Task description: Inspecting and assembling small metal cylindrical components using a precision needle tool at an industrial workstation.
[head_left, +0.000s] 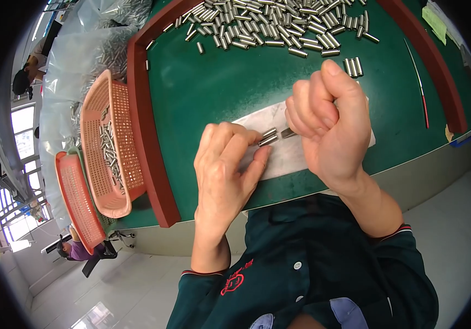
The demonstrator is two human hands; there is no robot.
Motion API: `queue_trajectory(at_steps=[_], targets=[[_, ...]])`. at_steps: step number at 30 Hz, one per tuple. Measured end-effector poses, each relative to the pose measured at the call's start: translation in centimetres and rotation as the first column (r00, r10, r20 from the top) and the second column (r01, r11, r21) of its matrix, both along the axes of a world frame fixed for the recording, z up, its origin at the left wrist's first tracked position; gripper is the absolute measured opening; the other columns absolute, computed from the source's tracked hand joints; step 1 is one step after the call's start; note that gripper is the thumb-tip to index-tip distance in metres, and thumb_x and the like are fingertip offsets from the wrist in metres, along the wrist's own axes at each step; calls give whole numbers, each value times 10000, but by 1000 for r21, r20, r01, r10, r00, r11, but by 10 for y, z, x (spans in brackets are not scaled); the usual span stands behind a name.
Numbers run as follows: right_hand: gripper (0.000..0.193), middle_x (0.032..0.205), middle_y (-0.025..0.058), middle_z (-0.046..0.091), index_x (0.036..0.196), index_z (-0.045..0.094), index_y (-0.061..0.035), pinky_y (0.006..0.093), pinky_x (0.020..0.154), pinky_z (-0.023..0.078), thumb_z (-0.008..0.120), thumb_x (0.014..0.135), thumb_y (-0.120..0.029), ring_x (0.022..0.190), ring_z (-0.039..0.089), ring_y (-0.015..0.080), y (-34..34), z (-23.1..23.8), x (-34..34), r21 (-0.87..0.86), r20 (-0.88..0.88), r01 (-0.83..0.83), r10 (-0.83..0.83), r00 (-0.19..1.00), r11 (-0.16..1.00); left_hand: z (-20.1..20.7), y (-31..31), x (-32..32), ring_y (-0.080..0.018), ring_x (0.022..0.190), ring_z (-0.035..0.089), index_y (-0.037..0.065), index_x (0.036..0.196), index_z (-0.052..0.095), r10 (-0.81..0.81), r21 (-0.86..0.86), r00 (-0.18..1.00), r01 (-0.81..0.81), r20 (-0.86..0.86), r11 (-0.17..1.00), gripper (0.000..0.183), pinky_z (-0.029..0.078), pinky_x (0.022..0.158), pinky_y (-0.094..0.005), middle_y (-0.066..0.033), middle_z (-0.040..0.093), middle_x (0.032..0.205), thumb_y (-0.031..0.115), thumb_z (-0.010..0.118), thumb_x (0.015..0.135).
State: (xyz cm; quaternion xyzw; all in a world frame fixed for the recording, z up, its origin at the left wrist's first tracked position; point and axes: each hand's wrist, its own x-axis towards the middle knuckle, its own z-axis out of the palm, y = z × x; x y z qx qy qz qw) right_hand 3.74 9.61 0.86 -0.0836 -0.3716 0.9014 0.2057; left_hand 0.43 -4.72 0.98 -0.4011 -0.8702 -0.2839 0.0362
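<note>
Looking down at a green tabletop (pixel 208 82), slightly glossy, bounded by a dark-red left rail (pixel 146 148) and a matching right rail (pixel 443 71). Have a whitish sheet (pixel 287 164) lying flat near the close edge. Over it, gripping two short metal cylinders (pixel 269 137) side by side between thumb and fingertips of the left hand (pixel 220 164) (can't tell if resting on the sheet). See the right hand (pixel 337 129) curled into a fist, thumb side up, closed on a gray metal piece (pixel 287 132); showing only its flat tip, aimed at the pair. Got a big loose pile of cylinders (pixel 268 24) across the far side, plus a row of three (pixel 353 67) just beyond the right fist. Note a thin red-handled tool (pixel 420 85) near the right rail. Outside the left rail, see a salmon mesh basket (pixel 128 129) with more cylinders inside, a redder basket (pixel 79 200) beside it, and clear plastic bags (pixel 63 82) of metal parts. Further out, see a pale tiled floor (pixel 164 279), bright windows (pixel 23 129), and a person in purple (pixel 79 251).
</note>
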Motion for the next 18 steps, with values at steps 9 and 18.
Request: queue_trajectory(at_steps=[9, 18], targets=[[436, 409, -27, 232, 481, 243, -137, 237, 381, 153, 317, 900, -230, 388, 139, 70, -2, 0, -2, -20, 18, -41, 42, 999, 999, -13, -1, 3, -193, 634, 481, 42, 748, 616, -8, 72, 998, 13, -66, 997, 172, 387, 546, -292, -39, 537, 697, -22, 686, 605], [439, 405, -29, 229, 476, 236, -139, 240, 378, 144, 325, 895, -239, 383, 134, 69, -2, 1, -3, -21, 26, -27, 27, 999, 999, -17, -1, 4, -194, 623, 482, 41, 747, 616, 1, 105, 998, 5, -60, 994, 186, 388, 542, -287, -42, 542, 703, -42, 680, 593]])
